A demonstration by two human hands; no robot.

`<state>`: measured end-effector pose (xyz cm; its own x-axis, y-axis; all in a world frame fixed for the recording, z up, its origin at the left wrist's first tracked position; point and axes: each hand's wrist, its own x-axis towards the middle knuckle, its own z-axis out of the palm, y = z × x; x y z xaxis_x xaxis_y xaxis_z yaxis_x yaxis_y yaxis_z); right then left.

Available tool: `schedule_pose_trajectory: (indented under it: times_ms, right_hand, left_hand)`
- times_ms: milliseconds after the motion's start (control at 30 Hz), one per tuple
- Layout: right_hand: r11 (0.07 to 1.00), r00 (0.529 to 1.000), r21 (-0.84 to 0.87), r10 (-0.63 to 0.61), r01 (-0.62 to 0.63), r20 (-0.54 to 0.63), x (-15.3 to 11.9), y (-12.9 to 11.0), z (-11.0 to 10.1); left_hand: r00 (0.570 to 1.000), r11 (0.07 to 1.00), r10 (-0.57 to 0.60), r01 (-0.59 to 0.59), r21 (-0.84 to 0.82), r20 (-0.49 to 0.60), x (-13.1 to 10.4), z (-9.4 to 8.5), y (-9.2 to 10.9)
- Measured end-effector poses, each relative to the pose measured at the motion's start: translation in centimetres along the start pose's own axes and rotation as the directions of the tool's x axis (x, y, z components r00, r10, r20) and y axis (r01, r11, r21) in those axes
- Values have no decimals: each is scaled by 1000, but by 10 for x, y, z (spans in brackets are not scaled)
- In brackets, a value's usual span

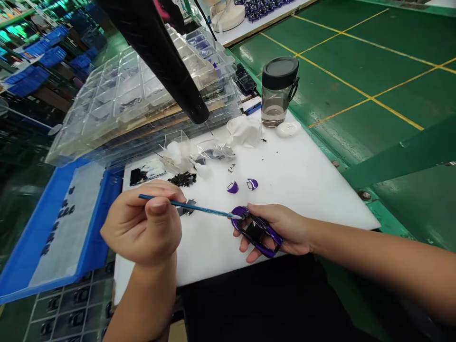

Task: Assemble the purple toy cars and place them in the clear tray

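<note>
At lower left, the person's left hand (pixel 146 228) pinches a thin blue stick with a pale tip (pixel 203 209), the tip at the end of a glossy purple-and-black car-shaped shell (pixel 255 231), held at lower centre in the right hand (pixel 287 225), thumb on top, fingers beneath. Beyond, mid-frame on a white tabletop (pixel 302 185), lie two small curved purple pieces (pixel 232 188); farther, upper right, stands a clear bottle with a black lid (pixel 280 95)
</note>
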<state>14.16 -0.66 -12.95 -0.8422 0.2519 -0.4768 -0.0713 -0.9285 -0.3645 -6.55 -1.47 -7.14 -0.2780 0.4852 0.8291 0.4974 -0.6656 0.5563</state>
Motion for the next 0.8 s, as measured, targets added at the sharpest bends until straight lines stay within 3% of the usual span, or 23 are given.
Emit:
schedule_pose_trajectory:
  times_ms: [800]
  right_hand:
    - [999,996,31,-43,40,73,3,5,-9]
  left_hand:
    - [1000,1000,-10,10,9,-7,-5,4,1]
